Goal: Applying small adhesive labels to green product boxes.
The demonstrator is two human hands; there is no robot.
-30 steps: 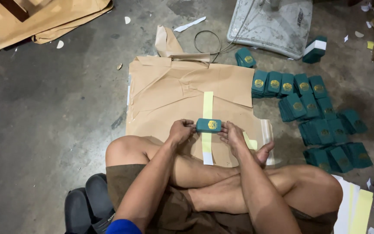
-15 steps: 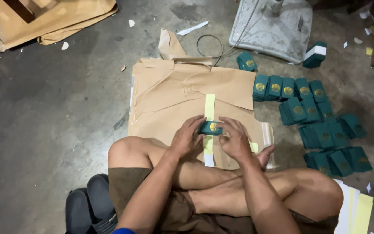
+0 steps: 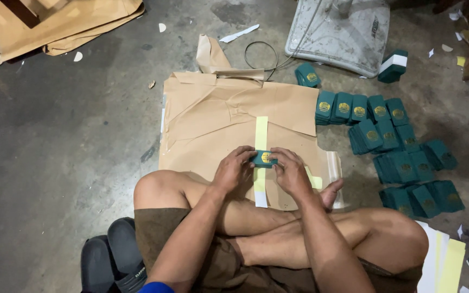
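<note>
I sit on the concrete floor (image 3: 55, 135) over brown paper (image 3: 229, 119). Since a second ago my left hand (image 3: 234, 171) and right hand (image 3: 290, 173) have closed in; fingers now clench a green booklet stack (image 3: 263, 158) on the yellow strip (image 3: 260, 141).

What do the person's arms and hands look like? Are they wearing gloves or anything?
No gloves. The left hand and right hand are bare, with no rings or watch showing. Both forearms are uncovered; only a bit of blue sleeve shows on the left upper arm.
</note>
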